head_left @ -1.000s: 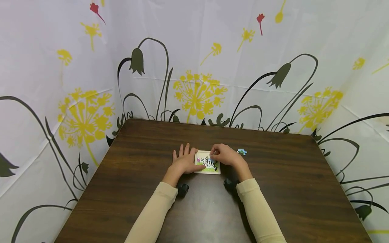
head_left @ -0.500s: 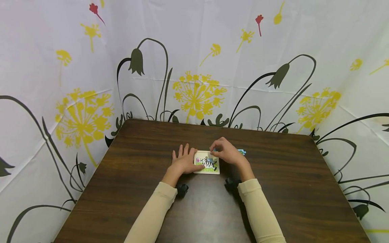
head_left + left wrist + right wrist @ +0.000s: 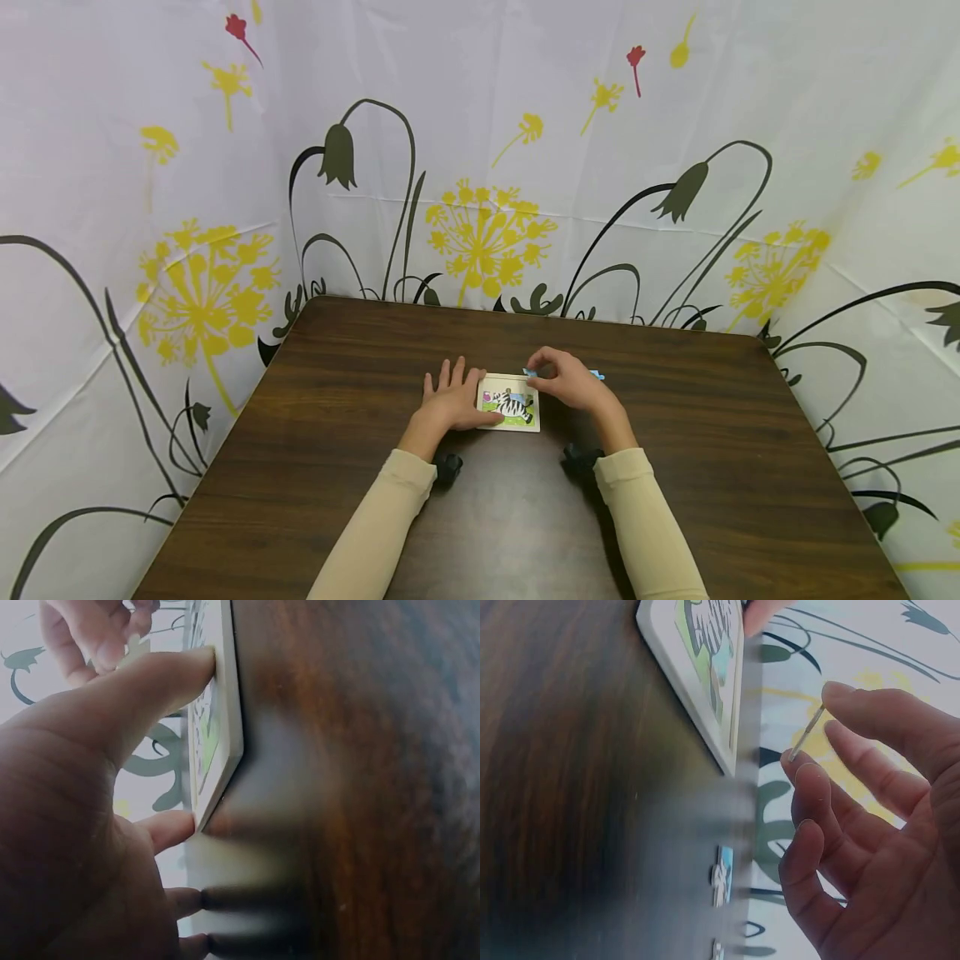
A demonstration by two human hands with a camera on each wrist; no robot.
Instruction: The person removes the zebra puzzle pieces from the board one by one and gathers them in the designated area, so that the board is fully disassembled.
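My left hand (image 3: 448, 407) lies spread at the left side of a small wooden puzzle board (image 3: 508, 428) with a zebra picture. Its thumb presses on the face of the puzzle board (image 3: 229, 727) and a finger touches the edge, as the left wrist view shows. Just above the board's upper right corner, my right hand (image 3: 566, 379) pinches a thin, pale-blue puzzle piece (image 3: 529, 372). In the right wrist view the puzzle piece (image 3: 807, 735) is seen edge-on between thumb and fingertip, clear of the board. Its printed face is mostly hidden.
A loose blue puzzle piece (image 3: 597, 375) lies right of the board, partly behind the right hand. Two loose pieces (image 3: 722, 877) show in the right wrist view. Dark wooden table (image 3: 675, 467) beneath; a flowered curtain (image 3: 480, 150) hangs behind its far edge.
My right hand has moved from over the board's upper right part to just beyond its top edge, with the puzzle piece in its fingers. The left hand has stayed on the board.
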